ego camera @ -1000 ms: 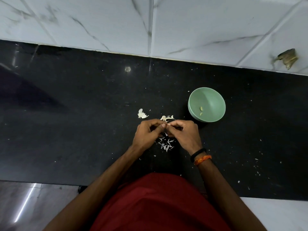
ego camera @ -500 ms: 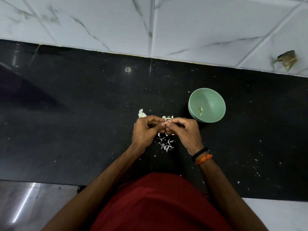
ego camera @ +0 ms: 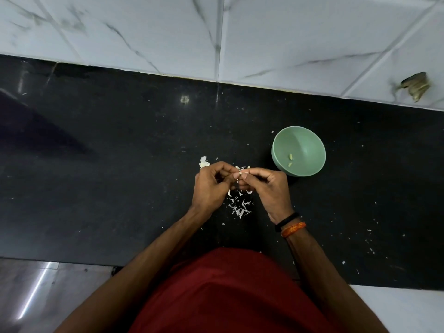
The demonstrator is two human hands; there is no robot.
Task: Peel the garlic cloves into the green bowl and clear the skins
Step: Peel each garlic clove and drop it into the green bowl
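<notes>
My left hand (ego camera: 211, 188) and my right hand (ego camera: 269, 188) meet over the black counter (ego camera: 120, 176), fingertips together, pinching a small garlic clove (ego camera: 240, 173) that is mostly hidden by the fingers. Below the hands lies a scatter of white garlic skins (ego camera: 240, 206). Just left of my left hand's knuckles sits a white piece of garlic (ego camera: 204, 162). The green bowl (ego camera: 310, 140) stands to the right of my right hand and holds two peeled cloves (ego camera: 290, 160).
White marble tiles (ego camera: 264, 44) form the wall behind the counter, with a brown mark (ego camera: 415, 86) at the far right. Small skin flecks (ego camera: 370, 243) dot the counter's right side. The counter's front edge runs under my arms.
Both hands have shifted a little away from me, toward the wall, still joined at the fingertips on the clove. The bowl and the skins have not moved.
</notes>
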